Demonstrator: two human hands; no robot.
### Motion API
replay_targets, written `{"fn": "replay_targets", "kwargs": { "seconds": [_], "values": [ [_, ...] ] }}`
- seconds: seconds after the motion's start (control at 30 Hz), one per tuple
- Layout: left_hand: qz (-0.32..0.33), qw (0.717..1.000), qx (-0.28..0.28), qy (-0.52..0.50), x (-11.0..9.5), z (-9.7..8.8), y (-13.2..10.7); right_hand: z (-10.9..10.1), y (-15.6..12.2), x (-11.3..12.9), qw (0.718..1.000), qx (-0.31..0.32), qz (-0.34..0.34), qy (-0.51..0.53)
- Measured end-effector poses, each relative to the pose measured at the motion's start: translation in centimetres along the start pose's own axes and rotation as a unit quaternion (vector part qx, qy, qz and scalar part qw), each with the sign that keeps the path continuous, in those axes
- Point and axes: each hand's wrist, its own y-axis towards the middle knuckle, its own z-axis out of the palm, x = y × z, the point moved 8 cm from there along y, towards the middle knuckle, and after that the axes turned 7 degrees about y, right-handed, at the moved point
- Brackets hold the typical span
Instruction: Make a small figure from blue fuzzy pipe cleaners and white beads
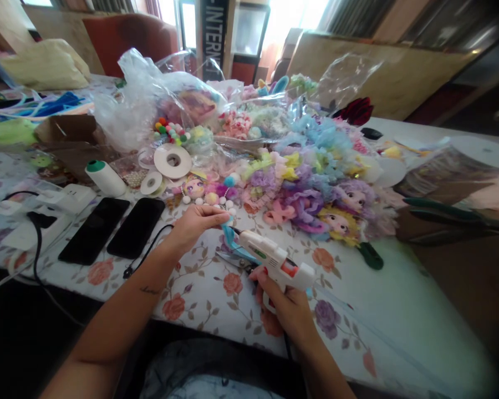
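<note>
With the left hand (203,220), pinching a blue ribbon (229,237) between thumb and fingertips; with the right hand (286,305), wrapped round the handle of a glue gun (270,254). Pointed nozzle-first at the ribbon, close up; impossible to tell whether touching, or whether pressing the trigger. Gripped by the handle, probably to steer the nozzle and keep fingers off its heat. Pinched near the top, apparently to steady the ribbon and let the rest hang over the near middle of the surface (210,302). Partly hidden under the gun, what look like scissors (244,262), perhaps kept there for easy reach.

To the left, two phones (94,230) side by side, likely set aside from the working spot; next to the left forearm, a cable (154,241), easy to snag. Beyond, a heap of dolls (351,200) and bags (139,105), limiting movement forward. Close below, the near edge, crossed by both forearms. Most room to the right of the gun, over floral cloth.
</note>
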Motion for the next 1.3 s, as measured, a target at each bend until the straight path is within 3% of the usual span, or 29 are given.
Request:
{"fn": "replay_targets", "kwargs": {
  "seconds": [0.37, 1.13, 1.3],
  "values": [
    [-0.003, 1.000, 0.005, 0.002, 0.22, 0.17, -0.01, -0.07, 0.16, -0.66, 0.999, 0.000, 0.042, -0.030],
    [-0.018, 1.000, 0.011, -0.002, 0.19, 0.37, -0.08, -0.50, 0.39, 0.09, 1.000, -0.024, -0.010, -0.011],
    [-0.017, 1.000, 0.010, -0.004, 0.28, 0.33, 0.01, -0.31, 0.26, -0.31, 1.000, -0.010, 0.012, -0.010]
  ]
}}
